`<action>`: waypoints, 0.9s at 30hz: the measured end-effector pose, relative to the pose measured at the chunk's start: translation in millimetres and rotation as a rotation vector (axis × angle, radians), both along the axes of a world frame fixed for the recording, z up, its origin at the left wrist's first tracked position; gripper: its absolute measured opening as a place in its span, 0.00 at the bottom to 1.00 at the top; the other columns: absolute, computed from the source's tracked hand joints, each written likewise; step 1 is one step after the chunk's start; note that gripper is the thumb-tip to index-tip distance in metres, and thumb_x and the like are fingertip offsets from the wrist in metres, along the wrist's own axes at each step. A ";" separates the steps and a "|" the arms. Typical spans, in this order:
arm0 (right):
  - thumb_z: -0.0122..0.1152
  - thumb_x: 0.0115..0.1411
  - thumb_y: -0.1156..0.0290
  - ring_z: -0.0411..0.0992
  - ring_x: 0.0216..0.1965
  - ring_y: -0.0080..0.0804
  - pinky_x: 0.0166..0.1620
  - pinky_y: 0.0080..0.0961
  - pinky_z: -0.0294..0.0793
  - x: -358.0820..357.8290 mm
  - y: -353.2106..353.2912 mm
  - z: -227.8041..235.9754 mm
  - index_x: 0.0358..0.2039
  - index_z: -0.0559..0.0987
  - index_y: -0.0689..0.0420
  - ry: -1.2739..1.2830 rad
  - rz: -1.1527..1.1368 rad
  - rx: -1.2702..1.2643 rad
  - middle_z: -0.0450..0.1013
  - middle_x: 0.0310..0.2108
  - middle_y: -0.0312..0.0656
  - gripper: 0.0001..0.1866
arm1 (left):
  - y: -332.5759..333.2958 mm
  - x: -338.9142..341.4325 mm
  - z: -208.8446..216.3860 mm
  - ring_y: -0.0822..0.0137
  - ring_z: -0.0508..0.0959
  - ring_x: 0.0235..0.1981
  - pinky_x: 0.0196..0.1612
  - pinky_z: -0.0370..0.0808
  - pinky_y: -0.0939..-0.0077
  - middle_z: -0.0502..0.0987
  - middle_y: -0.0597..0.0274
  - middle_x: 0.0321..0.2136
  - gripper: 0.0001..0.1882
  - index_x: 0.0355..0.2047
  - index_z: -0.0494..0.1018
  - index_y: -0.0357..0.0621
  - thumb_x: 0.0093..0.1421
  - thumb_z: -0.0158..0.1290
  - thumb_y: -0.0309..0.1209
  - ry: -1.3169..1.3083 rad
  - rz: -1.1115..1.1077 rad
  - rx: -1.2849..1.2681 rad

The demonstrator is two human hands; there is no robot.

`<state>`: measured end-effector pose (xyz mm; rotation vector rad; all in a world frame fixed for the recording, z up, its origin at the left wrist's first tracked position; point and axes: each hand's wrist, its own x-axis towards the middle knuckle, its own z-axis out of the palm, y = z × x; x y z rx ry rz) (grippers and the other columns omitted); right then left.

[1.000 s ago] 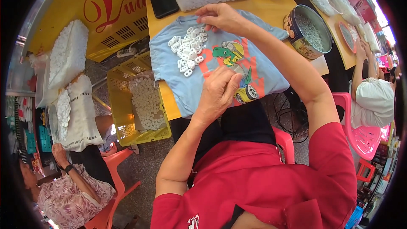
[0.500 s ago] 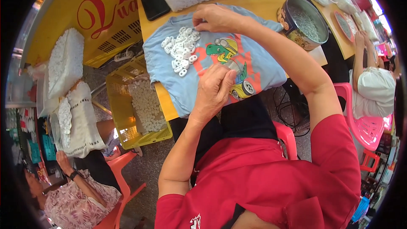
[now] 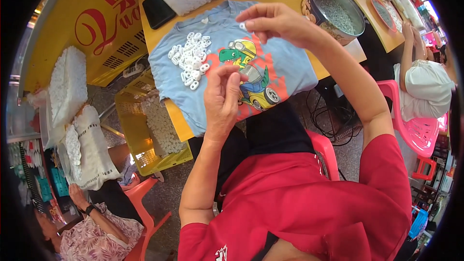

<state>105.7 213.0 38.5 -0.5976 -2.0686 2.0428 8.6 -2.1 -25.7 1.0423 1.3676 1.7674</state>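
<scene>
A light blue T-shirt (image 3: 292,65) with a dinosaur print lies over the table edge and my lap. On its left part is a loose pile of small white oval plastic pieces (image 3: 189,59) with holes. Above the shirt, my right hand (image 3: 278,21) pinches one white plastic piece (image 3: 242,26) between thumb and fingertips. My left hand (image 3: 222,97) is lower, over the print, with fingers curled in and the thumb up against them. What it holds, if anything, is hidden.
A translucent box (image 3: 212,1) full of white pieces and a black phone (image 3: 158,10) lie at the back. A round tin (image 3: 363,25) of small metal parts is right. A yellow crate (image 3: 123,130) with white pieces stands left. Co-workers sit on both sides.
My right hand has lifted from beside the pile and moved right, with a white piece now showing in its fingertips. My left hand has shifted slightly left. The whole view has tilted a little.
</scene>
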 end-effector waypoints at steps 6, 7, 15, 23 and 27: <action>0.62 0.61 0.70 0.72 0.25 0.17 0.30 0.14 0.72 22.9 -46.5 -4.3 0.45 0.73 0.60 0.049 -0.017 -0.302 0.73 0.29 0.33 0.14 | 3.5 3.8 14.9 0.73 0.76 0.39 0.46 0.72 0.79 0.75 0.60 0.36 0.13 0.50 0.68 0.34 0.66 0.48 0.20 -0.007 -0.001 0.063; 0.62 0.60 0.71 0.71 0.24 0.17 0.28 0.14 0.72 26.7 -49.9 -6.1 0.43 0.72 0.59 0.069 -0.007 -0.374 0.73 0.29 0.33 0.13 | 4.8 5.2 17.9 0.73 0.76 0.39 0.46 0.72 0.79 0.75 0.60 0.36 0.13 0.50 0.68 0.34 0.66 0.48 0.20 -0.006 -0.005 0.054; 0.63 0.60 0.70 0.66 0.21 0.15 0.24 0.17 0.72 37.5 -66.0 -17.3 0.38 0.73 0.57 0.109 0.054 -0.744 0.71 0.27 0.32 0.10 | 4.6 7.4 16.6 0.77 0.75 0.37 0.42 0.71 0.84 0.74 0.64 0.35 0.09 0.44 0.73 0.35 0.63 0.54 0.22 0.043 -0.006 0.061; 0.63 0.61 0.70 0.70 0.26 0.16 0.28 0.14 0.72 47.3 -70.7 -18.0 0.39 0.77 0.61 0.123 -0.032 -0.257 0.75 0.31 0.34 0.09 | 1.5 5.5 18.1 0.77 0.75 0.33 0.37 0.72 0.84 0.73 0.64 0.32 0.05 0.36 0.72 0.34 0.63 0.55 0.24 0.080 -0.023 -0.032; 0.62 0.62 0.73 0.72 0.31 0.15 0.31 0.14 0.73 49.3 -73.1 -17.9 0.42 0.78 0.63 0.089 -0.028 0.048 0.76 0.33 0.35 0.10 | -0.8 4.9 18.0 0.76 0.76 0.32 0.37 0.73 0.83 0.73 0.63 0.32 0.06 0.35 0.72 0.33 0.63 0.55 0.25 0.135 -0.044 -0.077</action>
